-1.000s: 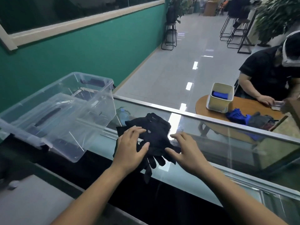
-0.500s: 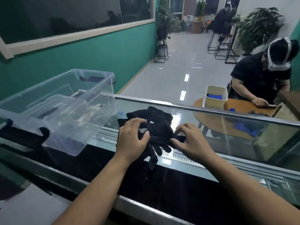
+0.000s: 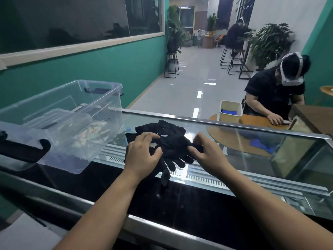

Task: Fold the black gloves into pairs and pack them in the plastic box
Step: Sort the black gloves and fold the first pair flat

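Glass counter [image 3: 297,159] — L hand [image 3: 142,157] & R hand [image 3: 209,156] pinch black gloves [image 3: 173,145].

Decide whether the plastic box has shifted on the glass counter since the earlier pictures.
No. The plastic box keeps its place against the counter's slotted rail; only the camera moved.

Your left hand [image 3: 142,156] and right hand [image 3: 207,154] are both on the heap of black gloves [image 3: 173,139] on the glass counter [image 3: 252,159], fingers curled into the fabric. The clear plastic box [image 3: 108,127] sits open-topped just left of the pile.
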Available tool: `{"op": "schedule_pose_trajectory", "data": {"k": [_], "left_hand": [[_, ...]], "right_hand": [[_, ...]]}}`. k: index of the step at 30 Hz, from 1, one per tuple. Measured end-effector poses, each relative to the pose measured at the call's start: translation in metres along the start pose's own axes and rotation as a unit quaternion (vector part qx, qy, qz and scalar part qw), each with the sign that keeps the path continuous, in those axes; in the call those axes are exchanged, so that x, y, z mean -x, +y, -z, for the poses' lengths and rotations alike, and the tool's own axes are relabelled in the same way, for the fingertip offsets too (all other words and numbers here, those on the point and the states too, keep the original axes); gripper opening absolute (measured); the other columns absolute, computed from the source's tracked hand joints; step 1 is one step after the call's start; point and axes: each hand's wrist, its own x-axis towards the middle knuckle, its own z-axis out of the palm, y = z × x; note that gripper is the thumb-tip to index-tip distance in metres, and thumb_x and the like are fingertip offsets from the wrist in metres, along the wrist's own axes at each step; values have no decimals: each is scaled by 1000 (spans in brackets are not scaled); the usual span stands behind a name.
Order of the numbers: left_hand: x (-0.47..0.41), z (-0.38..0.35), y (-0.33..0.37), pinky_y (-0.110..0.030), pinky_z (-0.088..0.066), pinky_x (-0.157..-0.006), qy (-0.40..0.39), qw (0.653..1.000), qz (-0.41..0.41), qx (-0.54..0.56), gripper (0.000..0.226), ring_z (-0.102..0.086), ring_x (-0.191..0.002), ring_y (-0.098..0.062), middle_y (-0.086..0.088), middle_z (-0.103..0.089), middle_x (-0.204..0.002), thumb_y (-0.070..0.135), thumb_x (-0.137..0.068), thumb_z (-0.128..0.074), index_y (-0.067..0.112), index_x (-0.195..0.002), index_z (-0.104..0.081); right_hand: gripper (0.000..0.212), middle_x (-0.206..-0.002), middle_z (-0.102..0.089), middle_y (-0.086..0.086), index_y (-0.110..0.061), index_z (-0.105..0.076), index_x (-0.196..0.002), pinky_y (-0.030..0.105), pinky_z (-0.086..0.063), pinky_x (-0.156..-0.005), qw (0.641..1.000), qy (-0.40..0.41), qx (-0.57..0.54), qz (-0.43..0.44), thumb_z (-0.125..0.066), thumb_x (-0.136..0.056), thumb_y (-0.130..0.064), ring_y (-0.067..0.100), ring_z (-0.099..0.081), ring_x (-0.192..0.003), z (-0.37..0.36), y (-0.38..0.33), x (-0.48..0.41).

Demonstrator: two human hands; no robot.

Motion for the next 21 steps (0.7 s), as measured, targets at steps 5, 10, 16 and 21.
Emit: {"op": "schedule_pose_trajectory", "data": {"k": [5, 10, 16, 21], "left_hand": [[-1, -1, -3, -43, -42, -111, 2, 1000, -4, 7, 33, -59, -117, -4, 24, -64, -125, 41, -89, -61, 37, -121, -67], [-3, 1, -4, -40, -40, -107, 23, 999, -18, 13, 30, -55, -115, 2, 24, -64, -122, 37, -90, -63, 38, -119, -69], [-3, 2, -3, -36, -36, -105, 43, 998, -28, 21, 26, -57, -115, 1, 25, -65, -120, 35, -90, -64, 37, -115, -71], [-4, -2, 6, -33, -34, -100, 37, 999, -35, -4, 26, -58, -115, -3, 26, -64, -120, 36, -90, -65, 40, -115, -70]], "right_hand": [[28, -72, -56, 6, -21, -46, -87, 36, -38, -61, 998, 25, -57, -7, -70, -100, -26, 17, -44, -65, 2, 1, 1], [28, -67, -53, -3, -19, -49, -87, 22, -38, -58, 995, 54, -86, 1, -76, -95, -19, 6, -45, -61, 5, -2, 3], [29, -74, -66, 3, -25, -55, -98, 45, -55, -68, 990, 40, -136, 8, -78, -91, -9, 25, -63, -69, 5, 3, 4], [39, -82, -69, 0, -26, -57, -106, 52, -60, -74, 984, 54, -170, 10, -79, -86, -1, 26, -70, -77, 8, 3, 3]]}}
